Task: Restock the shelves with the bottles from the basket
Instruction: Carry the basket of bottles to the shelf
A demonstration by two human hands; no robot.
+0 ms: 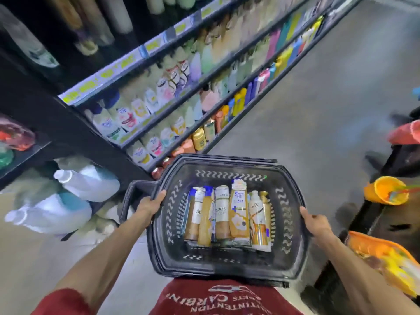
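Observation:
A black plastic basket is held in front of my chest. My left hand grips its left rim and my right hand grips its right rim. Inside lie several bottles side by side, mostly gold and white, one labelled LUX. The shelves run along the left, away from me, with rows of bottles and refill pouches on three levels and yellow price tags on the edges.
Large pale jugs stand on the floor at the near left by the shelf end. An orange cup and orange and red goods sit on a dark rack at the right. Grey aisle floor stretches ahead.

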